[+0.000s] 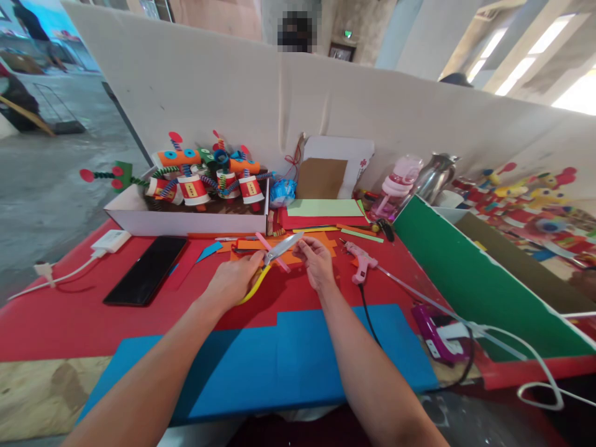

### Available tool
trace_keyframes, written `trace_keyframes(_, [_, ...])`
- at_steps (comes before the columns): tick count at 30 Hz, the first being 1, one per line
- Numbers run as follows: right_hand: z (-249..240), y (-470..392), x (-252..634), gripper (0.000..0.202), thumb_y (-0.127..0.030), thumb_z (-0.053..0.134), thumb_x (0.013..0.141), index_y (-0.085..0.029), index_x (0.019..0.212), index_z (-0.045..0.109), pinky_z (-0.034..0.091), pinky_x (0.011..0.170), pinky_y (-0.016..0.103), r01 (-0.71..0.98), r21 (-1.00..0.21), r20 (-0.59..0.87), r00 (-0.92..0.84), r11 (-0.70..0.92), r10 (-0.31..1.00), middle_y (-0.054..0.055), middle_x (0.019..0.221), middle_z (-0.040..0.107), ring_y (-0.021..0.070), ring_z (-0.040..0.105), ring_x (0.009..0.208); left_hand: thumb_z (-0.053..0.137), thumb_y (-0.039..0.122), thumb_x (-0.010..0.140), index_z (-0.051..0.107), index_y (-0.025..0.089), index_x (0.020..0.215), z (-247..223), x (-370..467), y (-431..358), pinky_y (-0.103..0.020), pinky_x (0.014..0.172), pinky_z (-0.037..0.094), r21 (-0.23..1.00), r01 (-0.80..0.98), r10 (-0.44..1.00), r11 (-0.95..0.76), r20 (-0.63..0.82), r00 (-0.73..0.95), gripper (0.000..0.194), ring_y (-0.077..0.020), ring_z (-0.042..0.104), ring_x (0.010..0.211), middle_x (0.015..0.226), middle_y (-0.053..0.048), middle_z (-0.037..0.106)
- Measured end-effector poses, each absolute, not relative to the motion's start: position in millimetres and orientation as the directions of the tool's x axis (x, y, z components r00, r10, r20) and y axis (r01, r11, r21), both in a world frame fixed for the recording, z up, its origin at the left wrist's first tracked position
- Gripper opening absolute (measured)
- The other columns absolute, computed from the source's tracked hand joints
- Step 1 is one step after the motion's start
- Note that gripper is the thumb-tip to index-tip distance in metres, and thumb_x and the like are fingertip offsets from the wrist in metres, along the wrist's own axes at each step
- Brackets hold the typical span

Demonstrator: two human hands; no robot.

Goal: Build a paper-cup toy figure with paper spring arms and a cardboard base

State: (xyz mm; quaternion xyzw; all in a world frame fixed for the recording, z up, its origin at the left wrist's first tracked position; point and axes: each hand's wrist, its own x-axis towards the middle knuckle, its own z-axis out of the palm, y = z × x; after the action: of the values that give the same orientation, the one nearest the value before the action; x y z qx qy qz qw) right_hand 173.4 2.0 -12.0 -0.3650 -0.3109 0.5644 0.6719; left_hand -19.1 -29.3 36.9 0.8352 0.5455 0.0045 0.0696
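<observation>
My left hand (237, 280) is closed on a pair of scissors (282, 247) with yellow handles, their blades pointing up and to the right over the orange paper pieces. Just right of the blade tips, my right hand (315, 259) has its fingers pinched together; whatever they hold is too small to make out. A pink paper strip (262, 239) passes behind the scissors. Orange paper (326, 248) lies beneath and behind both hands on the red-covered table (261, 313).
A black phone (146, 270) lies left. Behind it, a white box (186, 223) holds paper-cup figures. A pink glue gun (361, 261) with its cord lies right, near a green-sided box (465, 279). Blue sheets (233, 366) cover the front edge. A pink bottle (398, 183) stands at the back.
</observation>
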Motion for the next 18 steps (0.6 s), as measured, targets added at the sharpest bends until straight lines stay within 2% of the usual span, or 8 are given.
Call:
trace_keyframes(5, [-12.1, 2.2, 173.6, 0.023, -0.025, 0.081, 0.062, -0.019, 0.081, 0.069, 0.053, 0.062, 0.019, -0.602, -0.799, -0.066, 0.104, 0.010, 0.992, -0.003, 0.071, 0.069, 0.0067, 0.061, 0.059, 0.040, 0.024, 0.086, 0.047, 0.020, 0.130, 47.9, -36.8, -35.5, -0.026, 0.061, 0.044, 0.199, 0.948, 0.963, -0.249, 0.154, 0.221, 0.045, -0.0240, 0.068, 0.084, 0.105, -0.010, 0.069])
trace_keyframes(8, [-11.8, 3.7, 173.3, 0.013, -0.019, 0.075, 0.068, -0.019, 0.078, 0.067, 0.055, 0.064, 0.020, -0.674, -0.736, -0.130, 0.044, -0.066, 0.991, -0.003, 0.070, 0.069, 0.0081, 0.063, 0.061, 0.041, 0.027, 0.086, 0.046, 0.022, 0.132, 58.0, -62.0, -53.2, -0.025, 0.062, 0.044, 0.180, 0.970, 0.966, -0.166, 0.229, 0.123, 0.047, -0.0225, 0.067, 0.087, 0.108, -0.008, 0.070])
trace_keyframes(10, [-11.9, 5.3, 174.2, 0.008, -0.015, 0.071, 0.072, -0.019, 0.075, 0.065, 0.056, 0.067, 0.021, -0.733, -0.675, -0.153, 0.029, -0.083, 0.988, -0.003, 0.071, 0.070, 0.0093, 0.065, 0.064, 0.040, 0.029, 0.087, 0.045, 0.024, 0.133, 63.6, -86.6, -70.1, -0.025, 0.061, 0.043, 0.149, 0.988, 0.980, -0.045, 0.198, 0.015, 0.047, -0.0235, 0.067, 0.086, 0.104, -0.007, 0.071])
trace_keyframes(13, [-13.8, 9.0, 177.5, 0.006, -0.016, 0.062, 0.080, -0.018, 0.075, 0.065, 0.056, 0.065, 0.020, -0.775, -0.621, -0.193, 0.002, -0.121, 0.981, 0.000, 0.073, 0.071, 0.0093, 0.067, 0.065, 0.038, 0.035, 0.089, 0.044, 0.024, 0.132, 68.6, -131.8, -99.4, -0.025, 0.055, 0.040, 0.052, 0.978, 0.971, 0.202, 0.118, -0.207, 0.045, -0.0250, 0.066, 0.072, 0.082, -0.003, 0.073])
trace_keyframes(16, [-16.0, 12.6, 181.3, 0.015, -0.025, 0.058, 0.087, -0.017, 0.078, 0.065, 0.054, 0.055, 0.018, -0.788, -0.590, -0.253, -0.024, -0.174, 0.967, 0.002, 0.072, 0.071, 0.0099, 0.066, 0.061, 0.037, 0.036, 0.088, 0.049, 0.026, 0.124, 69.9, -177.2, -128.6, -0.025, 0.056, 0.041, 0.007, 0.937, 0.930, 0.350, 0.116, -0.349, 0.039, -0.0228, 0.065, 0.072, 0.083, -0.001, 0.073])
trace_keyframes(18, [-15.4, 12.6, 183.2, 0.025, -0.036, 0.054, 0.090, -0.016, 0.080, 0.065, 0.056, 0.058, 0.020, -0.809, -0.560, -0.253, -0.038, -0.179, 0.967, 0.004, 0.072, 0.070, 0.0114, 0.066, 0.063, 0.035, 0.039, 0.088, 0.056, 0.030, 0.111, 67.8, -202.5, -144.1, -0.025, 0.056, 0.040, -0.035, 0.898, 0.897, 0.439, 0.078, -0.436, 0.033, -0.0225, 0.063, 0.069, 0.075, 0.001, 0.072])
